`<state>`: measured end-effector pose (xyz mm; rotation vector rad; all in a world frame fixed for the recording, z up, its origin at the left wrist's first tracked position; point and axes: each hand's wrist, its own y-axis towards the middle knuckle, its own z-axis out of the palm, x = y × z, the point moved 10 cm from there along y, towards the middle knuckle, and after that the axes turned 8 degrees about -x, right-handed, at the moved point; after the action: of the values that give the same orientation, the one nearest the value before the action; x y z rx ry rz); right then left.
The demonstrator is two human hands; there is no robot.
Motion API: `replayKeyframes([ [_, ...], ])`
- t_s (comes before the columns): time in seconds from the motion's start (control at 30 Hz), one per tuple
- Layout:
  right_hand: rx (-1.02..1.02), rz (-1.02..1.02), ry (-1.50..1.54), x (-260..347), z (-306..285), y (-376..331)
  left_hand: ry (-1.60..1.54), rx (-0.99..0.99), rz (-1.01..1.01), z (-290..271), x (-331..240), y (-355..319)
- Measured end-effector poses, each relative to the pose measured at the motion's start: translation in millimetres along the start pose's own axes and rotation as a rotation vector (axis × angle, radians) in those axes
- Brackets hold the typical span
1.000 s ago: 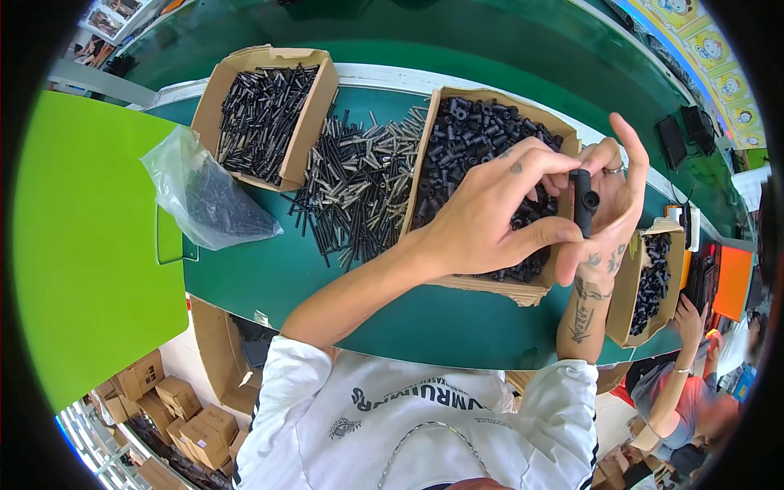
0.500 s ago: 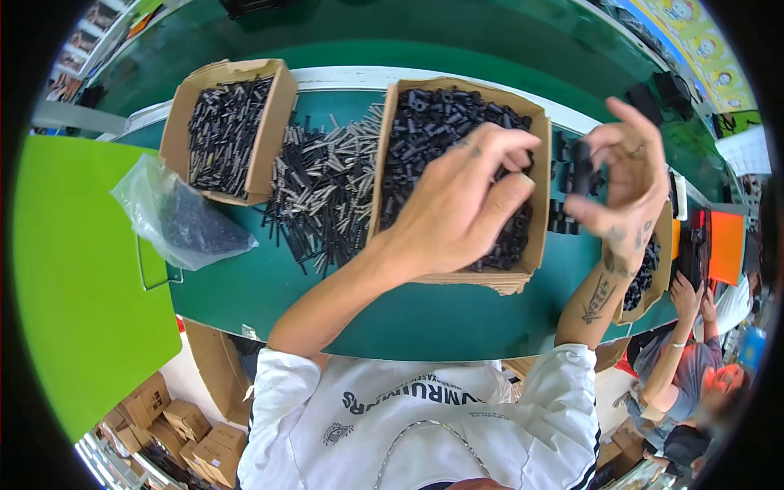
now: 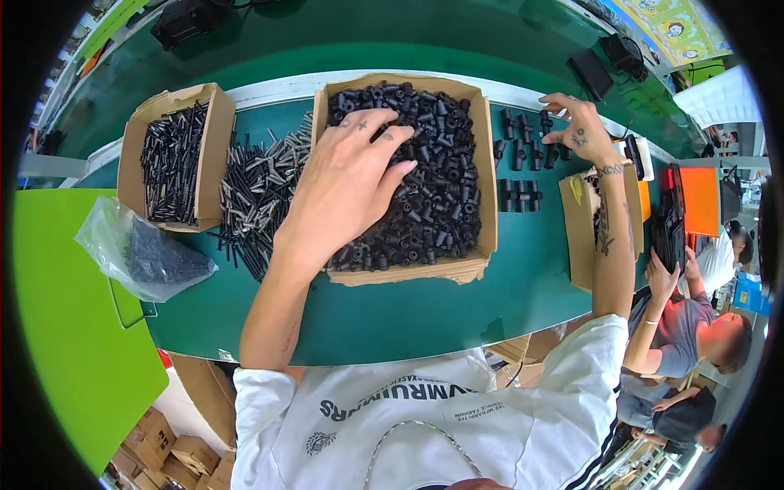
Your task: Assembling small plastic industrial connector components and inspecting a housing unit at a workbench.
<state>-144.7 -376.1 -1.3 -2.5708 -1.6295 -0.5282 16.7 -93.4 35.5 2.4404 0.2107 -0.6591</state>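
Observation:
My left hand [image 3: 347,175] hovers over the large cardboard box [image 3: 486,196] of short black tubular fittings [image 3: 437,180]. Its fingers are curved and apart, with nothing visible between finger and thumb. Out to the right, my right hand [image 3: 580,135] is at the far edge of several black fittings [image 3: 520,194] laid in rows on the green table. Finger and thumb stand apart on either side of one black fitting [image 3: 545,122], which looks set down among the others; whether they still touch it is hard to see.
Left of the box lies a loose pile of black and silver rods [image 3: 257,188], then a smaller carton [image 3: 214,155] of rods and a clear plastic bag [image 3: 147,253] with dark contents. Another carton [image 3: 578,237] stands under my right forearm. A co-worker [image 3: 694,327] sits at right.
My right hand has reached outward and lowered the black fitting to the rows, its fingers now parted. My left hand still hangs over the large box. The view has shifted.

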Motion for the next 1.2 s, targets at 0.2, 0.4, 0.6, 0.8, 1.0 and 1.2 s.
replayKeyframes([
  [0.2,0.047,0.054,0.03,-7,6,-2,0.176,0.2,0.064,31,-1,-17],
  [0.4,-0.14,0.033,0.099,1,-47,-32,0.186,0.237,0.053,44,-1,-17],
  [0.6,-0.09,0.532,0.147,-68,-85,-136,0.056,0.16,0.05,36,-3,-11],
  [0.8,-0.2,0.325,-0.137,-76,-53,-189,0.023,0.193,0.02,31,-3,-5],
  [1.0,-0.224,0.306,-0.289,-78,-42,-186,-0.117,0.246,-0.12,19,11,-7],
  [1.2,-0.497,0.506,0.132,-70,-75,-193,-0.414,0.063,-0.222,-1,8,12],
])
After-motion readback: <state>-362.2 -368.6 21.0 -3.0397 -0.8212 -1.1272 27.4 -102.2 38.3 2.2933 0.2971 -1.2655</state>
